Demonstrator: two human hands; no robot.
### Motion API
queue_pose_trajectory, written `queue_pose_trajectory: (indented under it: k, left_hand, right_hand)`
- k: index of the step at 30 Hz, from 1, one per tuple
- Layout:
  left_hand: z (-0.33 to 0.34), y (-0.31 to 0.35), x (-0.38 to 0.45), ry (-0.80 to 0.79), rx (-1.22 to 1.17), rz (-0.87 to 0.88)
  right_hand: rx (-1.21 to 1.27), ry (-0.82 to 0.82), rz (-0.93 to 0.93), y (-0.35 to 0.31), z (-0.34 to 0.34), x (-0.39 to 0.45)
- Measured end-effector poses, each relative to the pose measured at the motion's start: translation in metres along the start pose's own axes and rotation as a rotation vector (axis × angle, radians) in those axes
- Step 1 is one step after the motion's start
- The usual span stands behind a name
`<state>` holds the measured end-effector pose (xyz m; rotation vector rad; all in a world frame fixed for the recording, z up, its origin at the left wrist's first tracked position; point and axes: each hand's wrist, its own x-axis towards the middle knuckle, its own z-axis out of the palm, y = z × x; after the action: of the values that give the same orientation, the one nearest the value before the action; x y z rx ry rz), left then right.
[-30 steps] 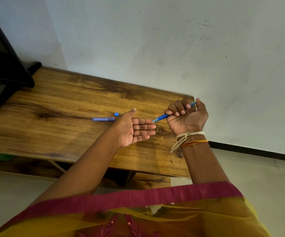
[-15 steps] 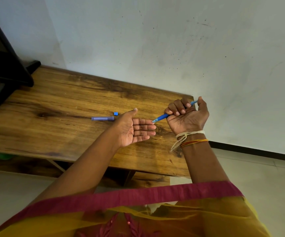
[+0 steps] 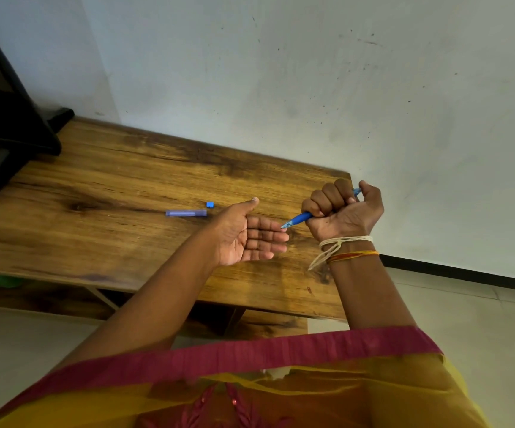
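Note:
My right hand (image 3: pixel 344 213) grips a blue pen (image 3: pixel 299 219) in a fist, thumb on its rear end, tip pointing left at the fingertips of my left hand (image 3: pixel 244 234). My left hand lies palm up with straight fingers over the wooden table (image 3: pixel 102 217) and holds nothing. On the table to its left lie a translucent purple pen cap (image 3: pixel 186 213) and a small blue plastic piece (image 3: pixel 209 205).
A black stand (image 3: pixel 6 140) sits on the table's far left end. The table backs onto a pale wall (image 3: pixel 311 88); its right end is just beyond my right hand. A lower shelf (image 3: pixel 265 324) shows beneath, tiled floor to the right.
My right hand has shifted slightly; the pen tip stays at my left fingertips. Nothing else has moved.

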<state>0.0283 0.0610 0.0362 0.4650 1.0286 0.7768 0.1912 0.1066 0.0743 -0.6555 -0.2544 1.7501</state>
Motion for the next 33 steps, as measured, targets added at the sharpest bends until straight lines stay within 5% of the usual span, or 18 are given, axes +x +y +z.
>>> queue_pose_trajectory:
  k: [33]
  left_hand:
    - [-0.0036,0.0004,-0.0019,-0.039,-0.029,-0.020]
  right_hand:
    - [-0.060,-0.010,-0.058,0.0044,0.0037,-0.0005]
